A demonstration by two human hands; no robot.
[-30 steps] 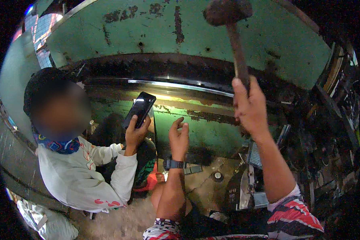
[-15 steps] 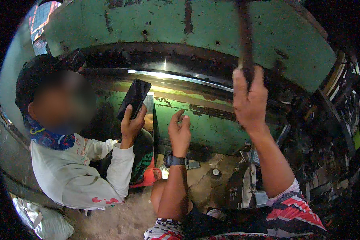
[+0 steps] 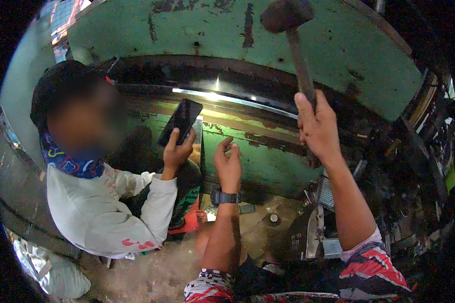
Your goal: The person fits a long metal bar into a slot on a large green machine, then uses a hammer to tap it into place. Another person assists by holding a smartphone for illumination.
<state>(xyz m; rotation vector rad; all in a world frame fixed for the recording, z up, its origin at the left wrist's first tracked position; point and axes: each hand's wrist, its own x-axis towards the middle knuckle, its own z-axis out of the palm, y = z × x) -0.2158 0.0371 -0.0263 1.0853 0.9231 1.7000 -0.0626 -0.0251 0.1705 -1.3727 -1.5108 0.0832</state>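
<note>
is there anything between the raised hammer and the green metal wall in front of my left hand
Nothing visible. The hammer is held high in the right hand; the left hand is at the green metal wall. The co-worker's hand, holding a phone, is off to the left.

Dim scene, bright glare strip centre, dark fisheye-warped edges

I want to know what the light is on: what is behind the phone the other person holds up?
Behind the phone, a lit metal strip runs across the green machine. The phone covers the strip's left end and part of the dark slot.
</note>
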